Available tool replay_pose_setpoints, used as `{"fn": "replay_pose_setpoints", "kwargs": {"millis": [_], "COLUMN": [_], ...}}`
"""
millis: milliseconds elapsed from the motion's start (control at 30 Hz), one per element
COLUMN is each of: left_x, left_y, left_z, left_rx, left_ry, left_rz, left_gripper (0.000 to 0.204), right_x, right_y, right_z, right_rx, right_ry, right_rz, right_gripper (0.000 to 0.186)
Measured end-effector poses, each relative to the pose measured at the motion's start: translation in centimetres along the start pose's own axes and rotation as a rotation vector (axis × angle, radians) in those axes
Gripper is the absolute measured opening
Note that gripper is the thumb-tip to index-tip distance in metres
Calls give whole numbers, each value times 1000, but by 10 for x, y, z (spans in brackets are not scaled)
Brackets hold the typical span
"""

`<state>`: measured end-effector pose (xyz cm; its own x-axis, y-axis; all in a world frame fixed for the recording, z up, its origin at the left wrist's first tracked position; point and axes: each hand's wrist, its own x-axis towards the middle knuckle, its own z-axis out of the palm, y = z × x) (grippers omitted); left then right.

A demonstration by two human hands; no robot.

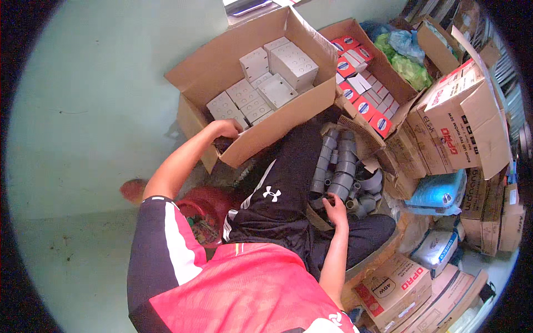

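Observation:
My left hand (227,129) is at the near left corner of a large open cardboard box (256,143), its fingers curled over the edge. Inside that box stand several white square electrical junction boxes (277,90), some stacked higher toward the back. My right hand (335,211) reaches down to a smaller carton filled with grey plastic pipe fittings (345,158). Its fingers are apart, at the near end of the fittings, and nothing is visibly gripped in them. The fittings lie in rows, with looser ones heaped at the right.
Behind the fittings, a carton holds red and white small boxes (363,105). Printed cartons (447,125) are piled on the right, near a blue wrapped pack (438,191). A red tub (202,208) stands by my left leg. A pale green wall (89,139) runs along the left.

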<state>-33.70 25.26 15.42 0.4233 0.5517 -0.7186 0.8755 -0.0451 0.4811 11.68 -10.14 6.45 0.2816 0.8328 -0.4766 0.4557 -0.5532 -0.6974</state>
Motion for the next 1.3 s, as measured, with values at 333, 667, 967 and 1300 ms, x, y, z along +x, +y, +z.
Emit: {"fn": "replay_pose_setpoints", "kwargs": {"millis": [333,667,967,1300], "left_x": [31,33,22,30], "left_y": [11,-21,13,-3], "left_z": [9,20,36,13], "left_rx": [-111,420,556,255], "left_ry": [-21,-7,20,-128], "left_rz": [-176,-324,-177,24], "left_gripper": [60,41,46,46], "right_x": [-4,-7,-7,-8], "right_y": [3,5,-6,3], "right_z": [-2,-2,-6,-2], "right_rx": [18,-23,-37,46], "right_ry": [23,24,-25,-39], "right_rz": [-29,-20,35,41], "right_gripper": [51,54,52,56]}}
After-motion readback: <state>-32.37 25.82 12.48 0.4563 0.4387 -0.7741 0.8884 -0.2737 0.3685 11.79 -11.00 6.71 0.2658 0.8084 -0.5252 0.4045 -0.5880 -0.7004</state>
